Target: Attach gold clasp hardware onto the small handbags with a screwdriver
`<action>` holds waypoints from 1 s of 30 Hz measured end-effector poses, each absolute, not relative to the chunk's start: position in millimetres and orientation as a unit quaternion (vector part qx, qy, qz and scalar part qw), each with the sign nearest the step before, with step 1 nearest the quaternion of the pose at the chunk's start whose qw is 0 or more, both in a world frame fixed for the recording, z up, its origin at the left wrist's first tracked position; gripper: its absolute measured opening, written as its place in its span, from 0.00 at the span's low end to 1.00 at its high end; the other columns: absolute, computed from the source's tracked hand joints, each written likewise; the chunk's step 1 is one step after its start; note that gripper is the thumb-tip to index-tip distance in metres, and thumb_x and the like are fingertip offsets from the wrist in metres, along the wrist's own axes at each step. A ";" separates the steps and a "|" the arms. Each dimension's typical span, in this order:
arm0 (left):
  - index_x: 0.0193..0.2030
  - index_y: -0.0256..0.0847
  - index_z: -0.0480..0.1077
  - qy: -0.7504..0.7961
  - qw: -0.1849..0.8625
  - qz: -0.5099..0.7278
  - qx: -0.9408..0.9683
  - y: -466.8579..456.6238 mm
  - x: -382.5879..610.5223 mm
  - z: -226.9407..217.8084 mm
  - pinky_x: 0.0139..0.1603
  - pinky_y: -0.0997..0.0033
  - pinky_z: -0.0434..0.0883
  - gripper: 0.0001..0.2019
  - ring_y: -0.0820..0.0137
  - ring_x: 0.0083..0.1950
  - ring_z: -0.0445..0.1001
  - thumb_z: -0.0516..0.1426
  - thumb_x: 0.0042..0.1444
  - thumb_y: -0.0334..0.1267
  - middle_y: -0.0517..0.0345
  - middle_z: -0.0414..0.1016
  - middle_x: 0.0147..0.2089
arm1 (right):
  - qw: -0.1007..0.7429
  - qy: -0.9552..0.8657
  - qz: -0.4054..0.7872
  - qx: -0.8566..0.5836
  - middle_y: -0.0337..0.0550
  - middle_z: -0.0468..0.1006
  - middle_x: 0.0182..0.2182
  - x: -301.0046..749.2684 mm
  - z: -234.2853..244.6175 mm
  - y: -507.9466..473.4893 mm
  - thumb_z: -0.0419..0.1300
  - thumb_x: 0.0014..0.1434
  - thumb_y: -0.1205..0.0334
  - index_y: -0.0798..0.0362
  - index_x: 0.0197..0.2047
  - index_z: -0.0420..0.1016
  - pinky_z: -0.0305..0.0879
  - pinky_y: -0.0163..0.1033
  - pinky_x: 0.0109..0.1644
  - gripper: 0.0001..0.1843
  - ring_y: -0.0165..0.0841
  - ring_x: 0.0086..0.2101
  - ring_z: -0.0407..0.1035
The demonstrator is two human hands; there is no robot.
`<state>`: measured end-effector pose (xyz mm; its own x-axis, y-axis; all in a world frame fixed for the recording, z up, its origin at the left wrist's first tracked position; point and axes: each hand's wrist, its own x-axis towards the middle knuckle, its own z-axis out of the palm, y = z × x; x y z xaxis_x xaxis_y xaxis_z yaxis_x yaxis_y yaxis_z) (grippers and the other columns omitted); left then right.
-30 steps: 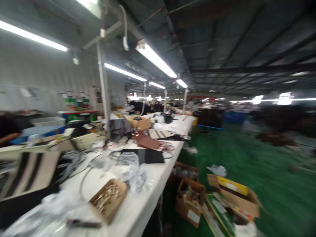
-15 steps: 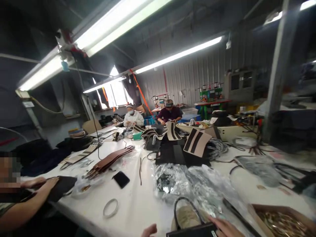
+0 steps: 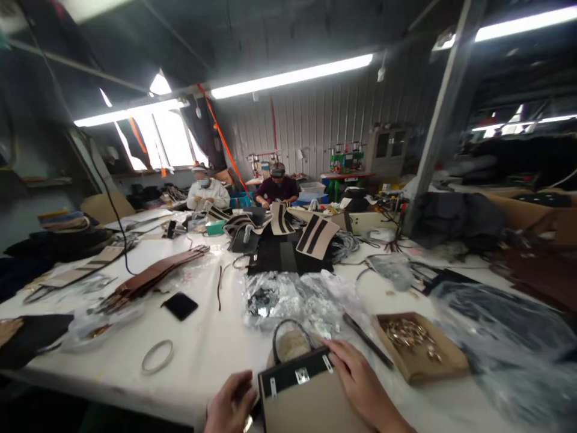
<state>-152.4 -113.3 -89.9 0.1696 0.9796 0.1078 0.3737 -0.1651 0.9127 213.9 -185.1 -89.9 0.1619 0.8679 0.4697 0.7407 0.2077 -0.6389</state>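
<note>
A beige handbag (image 3: pixel 311 397) with a black top band, small metal fittings and a black looped handle is at the front edge of the table. My right hand (image 3: pixel 358 382) grips its upper right corner, fingers over the top edge. At the bag's left side my left hand (image 3: pixel 232 402) is closed, fingers curled; a dark bit and a metallic glint show by its fingertips, too small to name. The bag's lower part runs out of the picture. Behind the handle lies a round beige object (image 3: pixel 291 344), partly hidden.
A cardboard tray (image 3: pixel 419 373) of gold-coloured metal pieces and a dark strip (image 3: pixel 367 340) lie to the right. Clear plastic wrapping (image 3: pixel 297 297) spreads ahead. Leftward are a tape roll (image 3: pixel 157 356), a black phone-like slab (image 3: pixel 180 305) and brown straps (image 3: pixel 153 276). Two people sit across the table.
The view has swung right and down. More of the handbag's beige side and metal fittings now shows, and both hands are further into view. The co-worker at left has left the view except a hand.
</note>
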 end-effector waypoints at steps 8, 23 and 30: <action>0.52 0.44 0.84 0.523 0.288 0.372 0.711 -127.7 -168.2 -76.9 0.59 0.46 0.80 0.21 0.50 0.53 0.84 0.64 0.65 0.58 0.44 0.85 0.56 | 0.384 -0.665 0.101 -0.632 0.51 0.83 0.62 209.4 -67.6 -189.2 0.54 0.79 0.62 0.45 0.70 0.81 0.74 0.58 0.71 0.23 0.46 0.61 0.77; 0.54 0.43 0.84 0.543 0.367 0.352 0.668 -146.3 -153.7 -45.0 0.60 0.50 0.81 0.22 0.51 0.55 0.85 0.62 0.66 0.58 0.47 0.87 0.54 | 0.348 -0.682 0.046 -0.641 0.52 0.80 0.65 190.4 -52.7 -200.6 0.57 0.78 0.60 0.44 0.70 0.81 0.70 0.60 0.73 0.22 0.49 0.64 0.73; 0.58 0.36 0.80 0.518 0.473 0.370 0.609 -143.6 -129.4 -43.6 0.51 0.54 0.82 0.30 0.53 0.47 0.85 0.66 0.59 0.59 0.44 0.87 0.49 | 0.393 -0.654 0.097 -0.639 0.52 0.80 0.64 195.1 -54.5 -195.7 0.58 0.77 0.58 0.44 0.68 0.83 0.71 0.60 0.73 0.22 0.48 0.63 0.74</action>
